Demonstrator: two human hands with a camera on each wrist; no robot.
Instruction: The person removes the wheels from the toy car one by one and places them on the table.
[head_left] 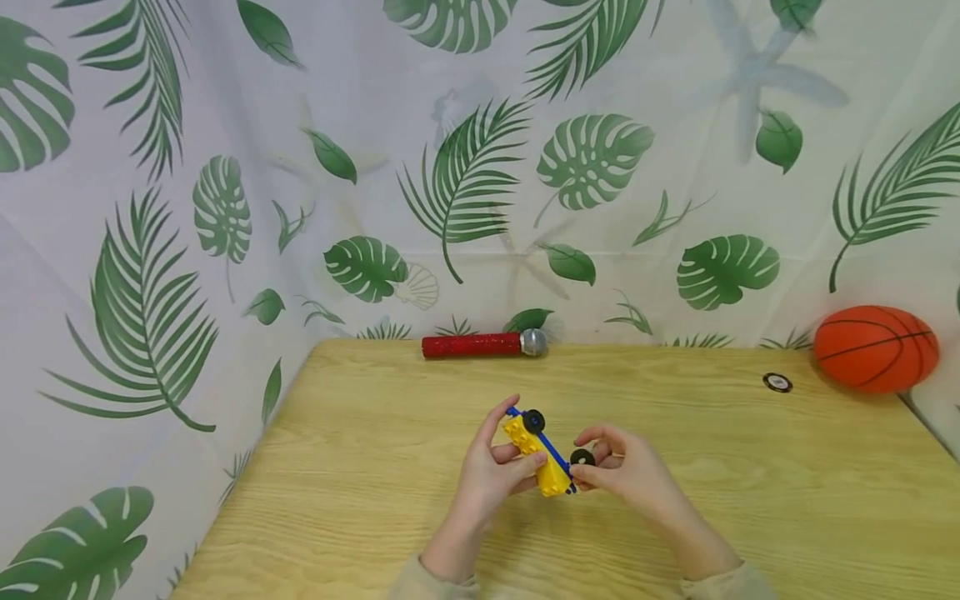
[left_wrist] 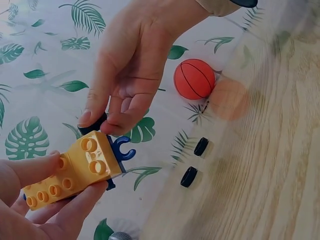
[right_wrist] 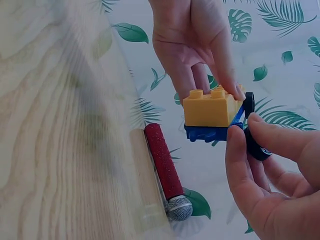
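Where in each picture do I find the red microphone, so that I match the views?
Head: red microphone, just below centre.
Left wrist: only its silver head, bottom edge, left of centre.
Right wrist: its red handle and silver head, lower middle.
Shared landmark: the yellow block in the left hand.

The person wears light beige sleeves [head_left: 726, 583].

Head view: forward-down; 2 closer wrist views share the toy [left_wrist: 85, 171].
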